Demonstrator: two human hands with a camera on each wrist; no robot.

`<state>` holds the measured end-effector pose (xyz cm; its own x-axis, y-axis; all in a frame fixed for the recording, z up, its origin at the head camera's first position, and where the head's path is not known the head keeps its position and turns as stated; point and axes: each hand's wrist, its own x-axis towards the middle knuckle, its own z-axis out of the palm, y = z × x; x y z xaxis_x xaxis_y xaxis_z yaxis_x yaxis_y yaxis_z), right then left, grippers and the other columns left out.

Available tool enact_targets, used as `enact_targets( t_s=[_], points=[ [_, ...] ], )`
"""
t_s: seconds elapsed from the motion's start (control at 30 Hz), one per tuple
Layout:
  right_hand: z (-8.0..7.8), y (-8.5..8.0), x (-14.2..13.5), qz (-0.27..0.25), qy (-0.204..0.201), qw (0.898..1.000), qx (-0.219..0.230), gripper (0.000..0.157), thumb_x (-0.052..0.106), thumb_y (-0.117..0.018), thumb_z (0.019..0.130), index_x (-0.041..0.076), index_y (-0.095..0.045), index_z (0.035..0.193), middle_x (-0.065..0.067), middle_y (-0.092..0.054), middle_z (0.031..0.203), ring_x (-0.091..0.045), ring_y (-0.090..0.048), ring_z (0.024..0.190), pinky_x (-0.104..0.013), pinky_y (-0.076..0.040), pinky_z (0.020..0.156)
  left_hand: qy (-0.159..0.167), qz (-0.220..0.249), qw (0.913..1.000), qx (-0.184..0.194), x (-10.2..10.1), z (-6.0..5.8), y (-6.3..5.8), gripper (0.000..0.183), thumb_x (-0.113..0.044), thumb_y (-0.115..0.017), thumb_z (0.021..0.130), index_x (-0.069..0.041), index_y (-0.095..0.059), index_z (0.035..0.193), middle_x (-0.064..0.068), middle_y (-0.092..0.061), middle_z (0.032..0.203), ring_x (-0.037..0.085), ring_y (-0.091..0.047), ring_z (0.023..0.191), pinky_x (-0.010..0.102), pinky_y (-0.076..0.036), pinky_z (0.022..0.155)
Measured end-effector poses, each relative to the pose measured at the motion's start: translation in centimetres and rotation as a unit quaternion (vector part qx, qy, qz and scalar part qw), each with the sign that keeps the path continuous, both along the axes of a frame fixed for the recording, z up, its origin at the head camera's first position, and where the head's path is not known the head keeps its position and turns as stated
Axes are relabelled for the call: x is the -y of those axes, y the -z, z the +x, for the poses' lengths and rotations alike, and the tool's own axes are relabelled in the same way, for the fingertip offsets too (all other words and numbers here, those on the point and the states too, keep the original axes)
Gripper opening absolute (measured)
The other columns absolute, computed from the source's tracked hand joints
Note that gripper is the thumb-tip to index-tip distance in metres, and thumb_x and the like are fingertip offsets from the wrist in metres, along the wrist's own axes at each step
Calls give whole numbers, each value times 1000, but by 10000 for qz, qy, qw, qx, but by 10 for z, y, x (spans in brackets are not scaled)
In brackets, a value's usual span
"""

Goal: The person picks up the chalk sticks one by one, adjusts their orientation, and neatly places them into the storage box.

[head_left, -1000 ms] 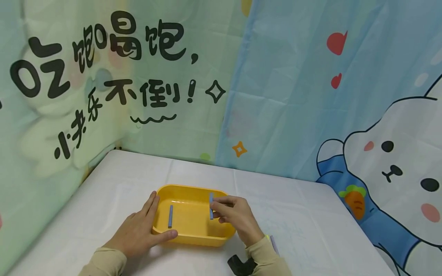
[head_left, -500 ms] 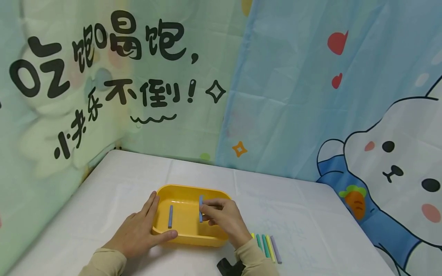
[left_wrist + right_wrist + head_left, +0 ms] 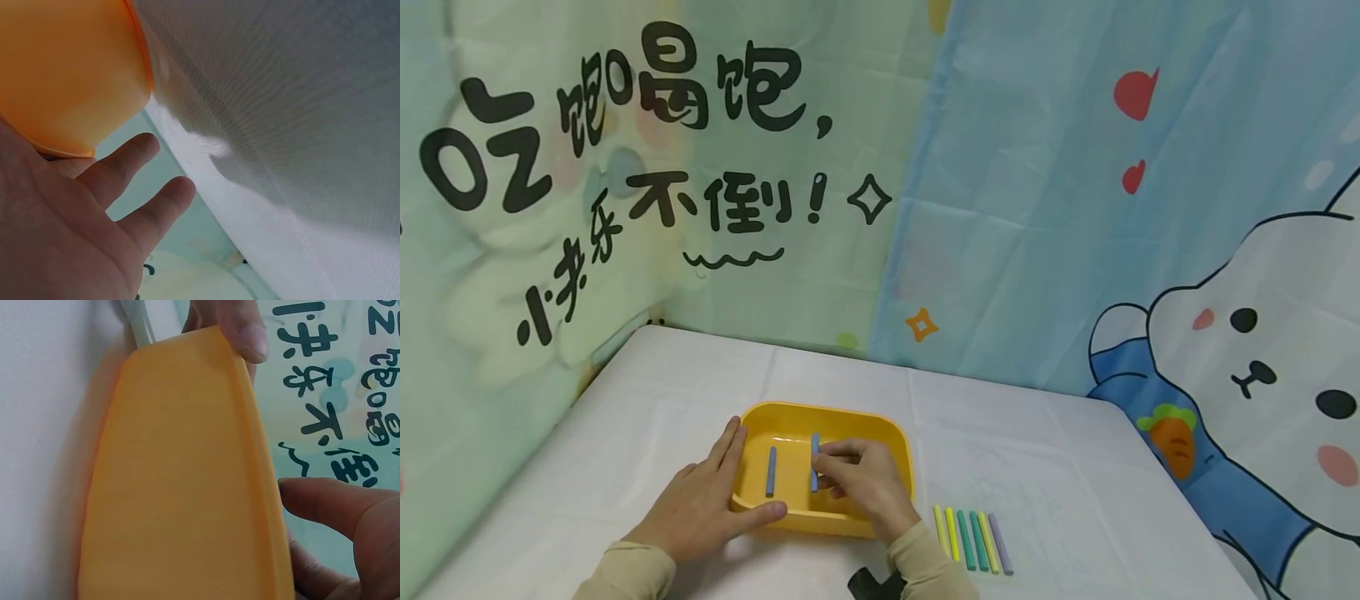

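Note:
A yellow plastic tray (image 3: 850, 523) stands on the white-covered table. My left hand (image 3: 703, 492) holds its left end, thumb along the near rim and fingers at the left side; two fingers reach free of the tray in the left wrist view. Over the tray's middle, my right hand (image 3: 867, 483) pinches a thin blue stick (image 3: 815, 446) between thumb and fingers, its length pointing away from me. Left of it, another blue stick (image 3: 771, 472) lies inside the tray, roughly parallel. The tray wall (image 3: 181, 469) hides the held stick in the right wrist view.
Several thin yellow, green and purple sticks (image 3: 982, 542) lie side by side on the white cloth, right of the tray. A black object (image 3: 874, 585) shows at my right wrist. Printed fabric walls (image 3: 1000, 250) border the table behind and at the left.
My right hand has moved left across the tray with the blue stick, coming nearer the one lying inside. The coloured sticks at the right have come into view. My left hand stays put.

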<state>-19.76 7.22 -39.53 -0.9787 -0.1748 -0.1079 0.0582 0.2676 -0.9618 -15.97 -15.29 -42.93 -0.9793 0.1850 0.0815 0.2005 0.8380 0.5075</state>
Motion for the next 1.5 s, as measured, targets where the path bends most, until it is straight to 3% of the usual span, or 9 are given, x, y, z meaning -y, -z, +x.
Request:
enact_targets(
  t_s=[0.7, 0.97, 1.27, 1.5],
  points=[
    [-9, 10, 25, 334, -78, 9994, 107, 23, 12, -76, 91, -5, -72, 106, -9, -71, 88, -18, -68, 69, -32, -61, 67, -1, 41, 10000, -12, 0, 0, -1, 120, -83, -52, 84, -2, -11, 162, 12, -10, 169, 40, -51, 132, 59, -39, 107],
    [-15, 11, 33, 815, -96, 9965, 166, 18, 13, -77, 89, -2, -75, 100, -7, -70, 82, -16, -67, 68, -30, -60, 66, -2, 52, 10000, -25, 1, 0, 0, 119, -82, -53, 85, -1, -12, 162, 13, -10, 169, 40, -51, 132, 59, -38, 107],
    [-17, 14, 36, 792, -190, 9965, 170, 13, 9, -76, 89, -2, -74, 95, -7, -69, 72, -15, -62, 60, -27, -56, 59, 2, 39, 10000, -49, 1, 0, 1, 119, -82, -52, 85, -2, -11, 162, 13, -10, 169, 40, -50, 133, 59, -38, 108],
    [-20, 18, 41, 1148, -110, 9933, 87, 10, 9, -77, 88, -1, -75, 89, -5, -68, 67, -13, -62, 58, -25, -55, 57, 8, 34, 9999, -95, 1, 1, 0, 118, -82, -52, 85, -2, -11, 162, 12, -11, 169, 40, -50, 133, 59, -39, 107]
  ],
)
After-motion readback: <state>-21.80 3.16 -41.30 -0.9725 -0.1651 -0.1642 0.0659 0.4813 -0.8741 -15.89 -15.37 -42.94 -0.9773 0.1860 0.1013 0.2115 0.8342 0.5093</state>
